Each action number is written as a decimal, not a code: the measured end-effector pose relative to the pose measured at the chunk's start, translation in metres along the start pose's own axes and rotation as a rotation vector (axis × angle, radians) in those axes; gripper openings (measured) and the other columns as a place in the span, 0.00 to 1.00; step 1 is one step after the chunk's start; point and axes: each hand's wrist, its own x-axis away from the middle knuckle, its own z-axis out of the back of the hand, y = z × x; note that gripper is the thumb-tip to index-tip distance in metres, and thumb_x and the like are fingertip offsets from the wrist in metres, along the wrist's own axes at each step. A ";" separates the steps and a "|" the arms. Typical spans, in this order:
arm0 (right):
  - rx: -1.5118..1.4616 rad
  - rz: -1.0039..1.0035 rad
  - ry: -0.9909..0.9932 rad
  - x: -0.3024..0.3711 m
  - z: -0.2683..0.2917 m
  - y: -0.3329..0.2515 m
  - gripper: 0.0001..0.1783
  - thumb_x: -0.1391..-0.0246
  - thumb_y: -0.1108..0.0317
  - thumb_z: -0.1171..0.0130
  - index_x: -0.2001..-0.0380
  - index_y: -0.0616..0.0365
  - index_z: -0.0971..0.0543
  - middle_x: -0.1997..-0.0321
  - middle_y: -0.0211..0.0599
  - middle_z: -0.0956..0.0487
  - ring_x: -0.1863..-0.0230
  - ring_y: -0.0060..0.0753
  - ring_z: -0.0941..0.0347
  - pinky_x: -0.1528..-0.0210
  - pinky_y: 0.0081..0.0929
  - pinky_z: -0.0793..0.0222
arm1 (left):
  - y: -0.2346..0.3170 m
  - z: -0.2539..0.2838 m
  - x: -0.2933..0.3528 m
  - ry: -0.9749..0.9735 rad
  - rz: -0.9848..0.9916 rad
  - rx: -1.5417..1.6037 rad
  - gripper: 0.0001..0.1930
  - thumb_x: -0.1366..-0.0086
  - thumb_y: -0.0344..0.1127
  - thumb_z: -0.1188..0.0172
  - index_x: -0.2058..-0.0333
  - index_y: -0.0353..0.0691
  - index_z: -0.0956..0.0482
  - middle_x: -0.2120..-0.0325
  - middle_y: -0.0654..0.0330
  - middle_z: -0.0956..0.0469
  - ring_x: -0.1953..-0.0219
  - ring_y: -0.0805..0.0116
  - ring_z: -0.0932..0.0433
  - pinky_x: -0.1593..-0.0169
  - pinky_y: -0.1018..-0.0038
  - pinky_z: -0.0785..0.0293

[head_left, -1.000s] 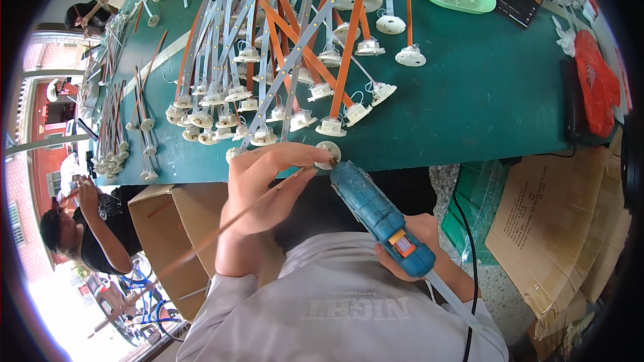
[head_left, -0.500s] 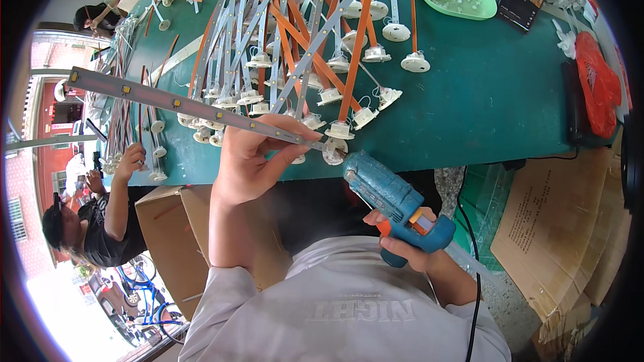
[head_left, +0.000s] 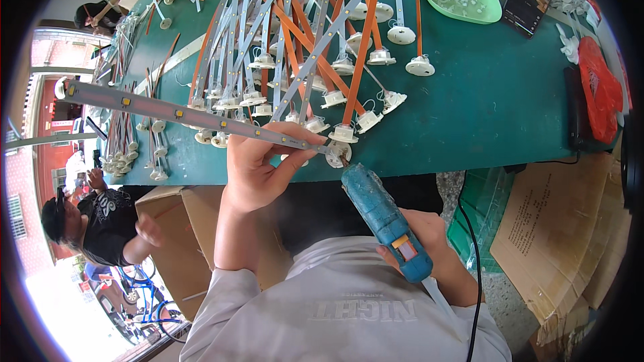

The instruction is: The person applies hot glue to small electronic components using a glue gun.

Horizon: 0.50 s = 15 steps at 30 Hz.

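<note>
Beside the green table's near edge (head_left: pixel 469 107), the left hand (head_left: pixel 258 171) is pinching an LED strip (head_left: pixel 221 123), while the right hand (head_left: pixel 433 231) is gripping a blue glue gun (head_left: pixel 372 201).

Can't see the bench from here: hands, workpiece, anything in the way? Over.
Left hand pinching LED strip near white disc. Right hand gripping blue glue gun, nozzle at disc. Other strips crowd close beyond.

We wear a pale grey top (head_left: pixel 322 332), its cloth softly creased, tone-on-tone block lettering (head_left: pixel 362 310) across our chest, a smaller line of print (head_left: pixel 362 295) just above it, loose sleeves (head_left: pixel 227 298) ending near our elbows, our forearms (head_left: pixel 235 238) and hands (head_left: pixel 258 171) bare, dark cloth (head_left: pixel 305 211) at our lap
</note>
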 end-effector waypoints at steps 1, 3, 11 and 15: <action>-0.001 0.000 -0.002 0.000 0.001 -0.001 0.17 0.61 0.68 0.28 0.66 0.61 0.22 0.78 0.36 0.24 0.81 0.39 0.27 0.77 0.28 0.29 | 0.000 -0.001 0.001 0.013 -0.019 0.004 0.13 0.43 0.10 0.41 0.59 0.25 0.25 0.62 0.45 0.19 0.57 0.55 0.16 0.57 0.70 0.16; 0.012 -0.018 -0.020 0.001 0.004 -0.003 0.17 0.62 0.69 0.28 0.67 0.61 0.22 0.78 0.35 0.23 0.81 0.38 0.26 0.77 0.26 0.29 | -0.001 -0.001 0.003 0.031 -0.059 -0.060 0.12 0.44 0.10 0.40 0.61 0.25 0.25 0.64 0.44 0.19 0.59 0.56 0.16 0.58 0.70 0.16; 0.026 0.005 -0.063 0.004 0.001 0.000 0.20 0.64 0.72 0.30 0.63 0.63 0.21 0.73 0.38 0.21 0.78 0.36 0.23 0.73 0.24 0.26 | 0.006 -0.016 0.006 0.151 -0.074 -0.209 0.09 0.46 0.10 0.37 0.66 0.23 0.23 0.70 0.47 0.17 0.66 0.59 0.14 0.60 0.72 0.15; -0.009 -0.037 -0.013 0.008 -0.005 0.009 0.11 0.63 0.74 0.33 0.73 0.57 0.23 0.80 0.33 0.25 0.83 0.34 0.28 0.78 0.23 0.30 | 0.009 -0.025 0.007 0.226 -0.065 -0.228 0.08 0.46 0.13 0.35 0.67 0.26 0.21 0.70 0.51 0.16 0.68 0.64 0.14 0.63 0.75 0.17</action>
